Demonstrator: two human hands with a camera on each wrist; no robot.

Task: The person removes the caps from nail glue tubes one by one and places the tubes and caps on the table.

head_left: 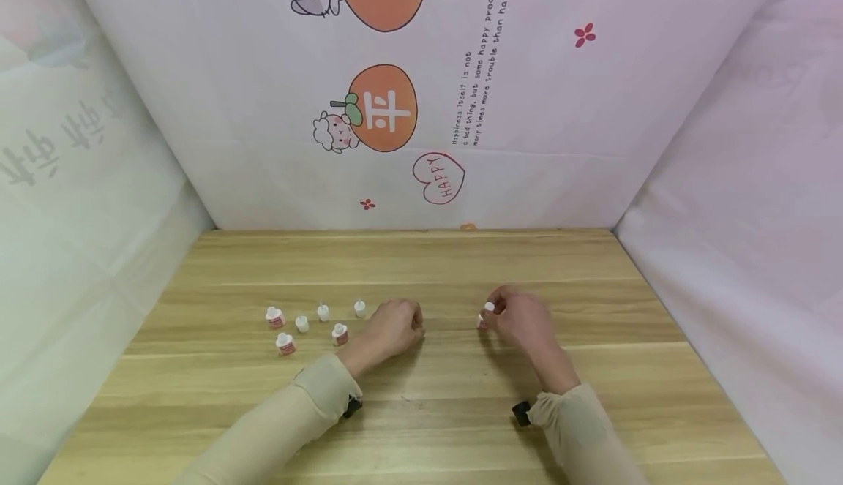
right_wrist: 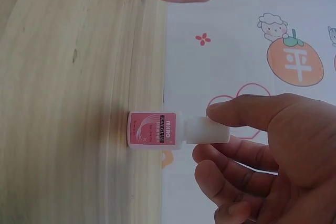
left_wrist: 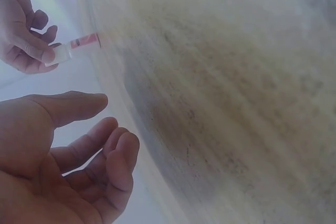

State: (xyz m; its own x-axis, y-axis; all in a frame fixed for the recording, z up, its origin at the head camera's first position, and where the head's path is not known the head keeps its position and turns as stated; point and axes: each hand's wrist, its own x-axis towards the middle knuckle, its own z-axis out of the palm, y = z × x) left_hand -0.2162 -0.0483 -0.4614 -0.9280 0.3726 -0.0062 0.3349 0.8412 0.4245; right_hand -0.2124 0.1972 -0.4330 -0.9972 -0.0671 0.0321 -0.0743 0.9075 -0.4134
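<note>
A small nail glue bottle (right_wrist: pixel 152 129) with a pink label stands upright on the table in the right wrist view. My right hand (head_left: pixel 525 322) pinches its white cap (right_wrist: pixel 207 130) between thumb and fingers; the cap sits at the bottle's neck. In the head view the hand partly covers this bottle. My left hand (head_left: pixel 394 326) is just above the table to the left, palm turned inward. Its fingers (left_wrist: pixel 118 166) are loosely bent and hold nothing. Beyond it, the left wrist view also shows the right hand at the bottle.
Left of my left hand stand three similar bottles, one at the back (head_left: pixel 275 318), one nearer (head_left: pixel 286 344) and one by the wrist (head_left: pixel 339 335). Three separate white caps (head_left: pixel 323 313) stand among them. Printed white cloth (head_left: pixel 527 185) walls in the wooden table (head_left: pixel 421 390).
</note>
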